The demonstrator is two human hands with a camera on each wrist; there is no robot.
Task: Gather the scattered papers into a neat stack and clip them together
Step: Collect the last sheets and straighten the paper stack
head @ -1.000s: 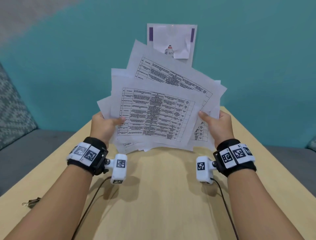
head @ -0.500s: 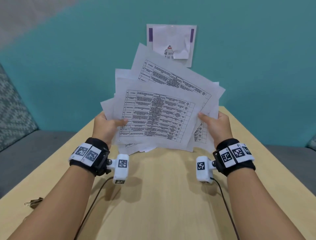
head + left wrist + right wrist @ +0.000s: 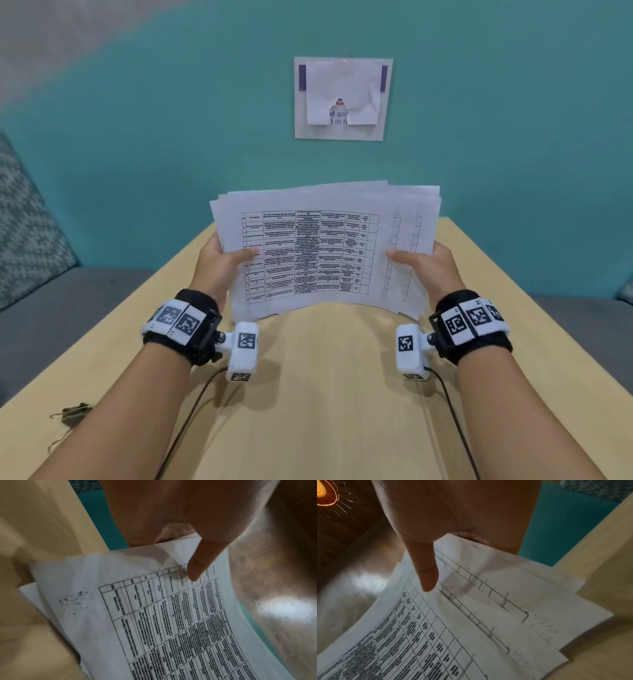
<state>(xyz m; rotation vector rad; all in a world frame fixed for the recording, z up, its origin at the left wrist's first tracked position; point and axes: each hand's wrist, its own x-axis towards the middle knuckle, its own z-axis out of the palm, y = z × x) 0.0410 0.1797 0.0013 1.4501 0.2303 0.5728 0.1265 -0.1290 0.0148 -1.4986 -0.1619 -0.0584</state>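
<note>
We hold the papers (image 3: 322, 253) upright above the middle of the desk (image 3: 329, 394), bottom edges at or just above the wood, presumably to square them. The left hand (image 3: 219, 263) and right hand (image 3: 428, 263) each pinch a side margin, thumbs on the printed table. The sheets are thin, white and bowed, still fanned at the right edge. A metal binder clip (image 3: 72, 411) waits near the desk's left edge.

Head view is lit evenly and kept pretty sharp; edges are bent by the wide lens. Wrist views are dimmer, smeared by blur, with ceiling glare (image 3: 284, 609) caught and a glowing lamp (image 3: 323, 492).
</note>
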